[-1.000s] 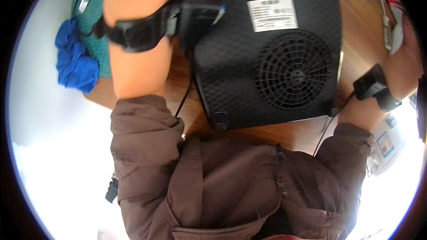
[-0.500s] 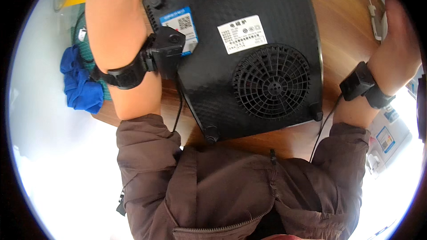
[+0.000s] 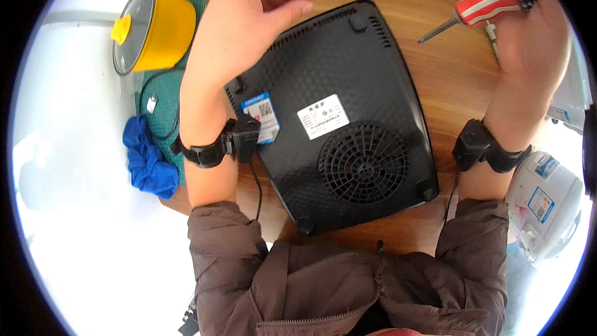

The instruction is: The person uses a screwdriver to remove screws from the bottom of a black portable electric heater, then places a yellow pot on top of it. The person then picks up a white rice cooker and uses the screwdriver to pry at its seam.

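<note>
A black induction cooker [image 3: 292, 193] lies upside down in front of me, showing its round fan grille, rubber feet and two labels. Over its far left edge is my left hand [image 3: 249, 22], fingers curled and thumb tip drawn in toward the index finger. Anything pinched there is too small or hidden to make out. At the far right, raised and apart from the cooker, my right hand [image 3: 528, 43] grips a screwdriver [image 3: 488, 5] with a red, white and black handle. Its metal shaft points left and slightly toward me, over bare wood.
A yellow pot [image 3: 166, 31] with a glass lid stands at the far left by a green mat [image 3: 163, 90]. A blue cloth [image 3: 148, 162] and a dark cable lie nearby. To the right, beyond the wooden table [image 3: 457, 96], sits a white appliance [image 3: 541, 202].
My view has shifted, so the cooker appears lower and smaller. Both hands, the screwdriver's shaft and the whole yellow pot now show; before, they were cut off by the upper edge.
</note>
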The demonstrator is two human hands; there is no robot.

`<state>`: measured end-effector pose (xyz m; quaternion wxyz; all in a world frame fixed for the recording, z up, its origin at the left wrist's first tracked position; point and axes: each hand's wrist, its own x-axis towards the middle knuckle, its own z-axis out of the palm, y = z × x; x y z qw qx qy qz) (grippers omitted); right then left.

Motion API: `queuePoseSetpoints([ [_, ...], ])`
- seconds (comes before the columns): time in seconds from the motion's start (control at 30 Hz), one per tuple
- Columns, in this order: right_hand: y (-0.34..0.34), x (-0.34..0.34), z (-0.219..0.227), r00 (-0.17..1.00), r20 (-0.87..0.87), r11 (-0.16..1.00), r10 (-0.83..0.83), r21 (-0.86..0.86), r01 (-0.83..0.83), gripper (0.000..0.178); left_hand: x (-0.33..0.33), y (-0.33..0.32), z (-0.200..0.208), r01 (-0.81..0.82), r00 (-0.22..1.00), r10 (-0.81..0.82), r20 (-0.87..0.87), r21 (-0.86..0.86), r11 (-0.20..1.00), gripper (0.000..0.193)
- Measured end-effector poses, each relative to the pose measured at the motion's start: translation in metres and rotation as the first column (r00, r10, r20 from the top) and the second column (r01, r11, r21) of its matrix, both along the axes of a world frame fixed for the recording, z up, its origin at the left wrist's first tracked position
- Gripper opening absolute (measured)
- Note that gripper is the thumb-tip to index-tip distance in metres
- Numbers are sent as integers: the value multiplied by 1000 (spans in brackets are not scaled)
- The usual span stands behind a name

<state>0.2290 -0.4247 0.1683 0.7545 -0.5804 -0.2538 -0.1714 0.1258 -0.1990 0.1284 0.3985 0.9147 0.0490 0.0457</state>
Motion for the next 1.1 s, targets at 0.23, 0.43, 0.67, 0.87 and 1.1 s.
queuePoseSetpoints([
  [0.23,-6,11,7,993,-118,1000,7,-16,-9,29,42,2,-7,206,978,-201,-53,138,969,14],
  [0.43,-10,15,10,969,-245,1000,19,19,-14,23,70,-10,-16,307,952,-303,-51,202,930,11],
  [0.67,-22,17,22,927,-374,999,45,22,-40,19,93,-20,-29,372,928,-359,-101,195,907,13],
  [0.87,-25,24,19,915,-386,993,116,37,-110,16,98,-22,-32,392,914,-372,-159,117,913,13],
  [1.1,-22,17,25,869,-493,998,45,-21,-63,17,97,-22,-36,381,921,-369,-121,100,919,13],
])
